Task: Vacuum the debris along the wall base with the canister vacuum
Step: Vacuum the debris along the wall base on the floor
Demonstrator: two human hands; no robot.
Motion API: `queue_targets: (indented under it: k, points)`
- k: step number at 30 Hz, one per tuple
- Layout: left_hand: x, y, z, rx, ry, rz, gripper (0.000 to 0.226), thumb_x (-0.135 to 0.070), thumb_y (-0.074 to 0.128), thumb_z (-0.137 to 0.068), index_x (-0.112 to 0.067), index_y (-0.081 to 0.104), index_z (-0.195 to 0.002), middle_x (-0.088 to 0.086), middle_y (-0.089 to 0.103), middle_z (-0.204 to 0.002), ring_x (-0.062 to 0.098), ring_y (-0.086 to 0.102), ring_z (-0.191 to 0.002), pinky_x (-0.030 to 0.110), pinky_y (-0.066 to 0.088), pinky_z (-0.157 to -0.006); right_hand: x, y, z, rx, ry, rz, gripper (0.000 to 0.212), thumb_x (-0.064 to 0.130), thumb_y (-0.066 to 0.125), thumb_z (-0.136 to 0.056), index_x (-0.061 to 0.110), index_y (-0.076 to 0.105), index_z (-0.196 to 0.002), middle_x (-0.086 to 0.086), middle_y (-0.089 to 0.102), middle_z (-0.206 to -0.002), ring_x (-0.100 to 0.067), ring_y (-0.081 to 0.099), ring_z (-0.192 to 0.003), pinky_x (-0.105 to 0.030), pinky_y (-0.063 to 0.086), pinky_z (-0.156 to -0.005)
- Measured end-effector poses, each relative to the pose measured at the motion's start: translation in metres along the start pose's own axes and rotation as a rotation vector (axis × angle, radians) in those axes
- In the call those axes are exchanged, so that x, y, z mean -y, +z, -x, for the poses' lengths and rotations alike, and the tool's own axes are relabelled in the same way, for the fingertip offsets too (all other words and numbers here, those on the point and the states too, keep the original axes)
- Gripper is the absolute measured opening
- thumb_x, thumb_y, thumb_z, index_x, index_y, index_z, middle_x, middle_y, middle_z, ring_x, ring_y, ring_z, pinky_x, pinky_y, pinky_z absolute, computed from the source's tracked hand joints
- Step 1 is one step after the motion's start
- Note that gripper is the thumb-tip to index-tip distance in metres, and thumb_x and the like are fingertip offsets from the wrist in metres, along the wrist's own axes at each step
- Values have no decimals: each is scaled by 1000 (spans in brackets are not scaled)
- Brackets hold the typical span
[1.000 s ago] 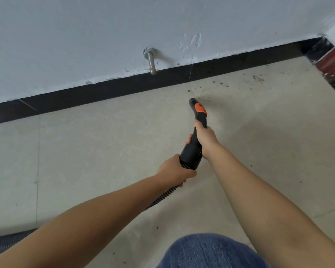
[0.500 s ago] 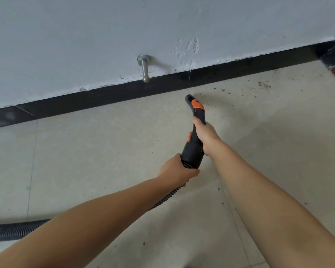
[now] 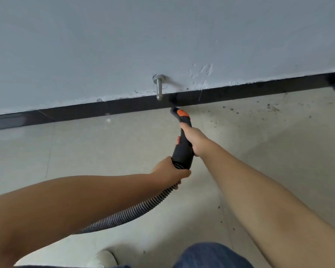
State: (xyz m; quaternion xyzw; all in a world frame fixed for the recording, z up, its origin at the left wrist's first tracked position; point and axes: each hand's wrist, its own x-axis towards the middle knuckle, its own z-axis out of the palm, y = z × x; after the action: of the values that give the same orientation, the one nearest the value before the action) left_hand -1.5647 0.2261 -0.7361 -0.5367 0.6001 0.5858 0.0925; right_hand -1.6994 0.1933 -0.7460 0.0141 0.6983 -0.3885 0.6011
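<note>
Our right hand (image 3: 191,136) grips the vacuum handle (image 3: 183,146), left hand (image 3: 169,171) holds the hose (image 3: 135,211); nozzle's now reached the baseboard (image 3: 240,93).

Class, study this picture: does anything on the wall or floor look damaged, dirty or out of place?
Yes. Dark debris is scattered on the floor right of the vacuum nozzle. The wall paint is chipped and rough above the black baseboard, near the metal door stop.
</note>
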Motion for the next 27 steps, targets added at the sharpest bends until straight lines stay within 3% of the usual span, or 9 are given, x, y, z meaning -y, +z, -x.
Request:
queue_targets:
  k: [5, 10, 15, 19, 27]
  points:
    - [18, -11, -11, 6, 16, -4, 35, -28, 69, -80, -13, 50, -106, 4, 65, -74, 18, 62, -56, 33, 58, -68, -9, 14, -13, -24, -56, -2, 33, 36, 53, -96, 9, 50, -115, -8, 57, -71, -16, 54, -54, -21, 47, -45]
    - [23, 6, -15, 36, 60, 18, 37, -29, 69, -77, -17, 50, -106, 1, 65, -75, 19, 63, -60, 40, 59, -75, -19, -4, -19, -114, -82, -63, 26, 34, 55, -95, 11, 50, -105, -9, 57, -71, -19, 54, -53, -29, 52, -57]
    - [44, 30, -1, 1, 6, 169, 37, -28, 69, -79, -16, 47, -106, 4, 63, -81, 20, 62, -63, 42, 58, -76, -34, 7, -12, 16, -119, 75, 16, 28, 52, -96, 12, 47, -93, -10, 53, -67, -18, 51, -43, -26, 50, -48]
    - [61, 36, 15, 2, -1, 155, 37, -31, 68, -77, -19, 46, -104, 2, 64, -80, 20, 65, -66, 46, 59, -75, -58, 11, 0, 49, -160, 64, 16, 24, 51, -96, 11, 43, -91, -11, 49, -64, -17, 48, -37, -23, 48, -42]
    - [44, 46, 15, 112, 48, 147, 35, -28, 68, -79, -17, 48, -106, 2, 63, -74, 19, 61, -60, 38, 57, -73, -55, -23, 11, -85, -164, 31, 16, 27, 50, -96, 12, 44, -93, -12, 53, -62, -22, 50, -44, -24, 48, -45]
